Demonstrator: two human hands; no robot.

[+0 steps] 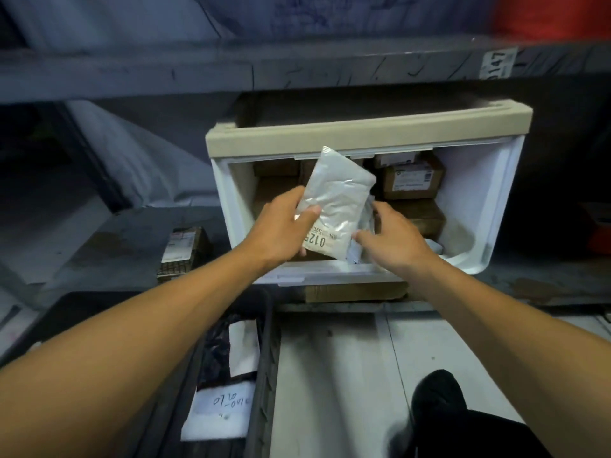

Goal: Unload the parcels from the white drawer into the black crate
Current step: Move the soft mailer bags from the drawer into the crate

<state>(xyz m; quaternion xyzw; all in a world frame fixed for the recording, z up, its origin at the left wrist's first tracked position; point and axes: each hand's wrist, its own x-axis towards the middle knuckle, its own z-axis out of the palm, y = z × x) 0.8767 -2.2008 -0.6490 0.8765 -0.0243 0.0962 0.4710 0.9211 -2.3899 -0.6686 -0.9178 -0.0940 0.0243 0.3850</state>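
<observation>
Our left hand [281, 231] grips a silver parcel [335, 206] w/ thumb on top, frame center, above the white drawer [476, 206]. Right hand [393, 241] loose, fingers relaxed, just beside it. Black crate [264, 358] lower left, open room betw. rim & drawer edge.

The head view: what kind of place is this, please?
Probably a parcel storeroom or sorting depot. A numbered tag hangs on a metal shelf, the white drawer holds labelled boxes, and the left hand holds a numbered mailer.
</observation>
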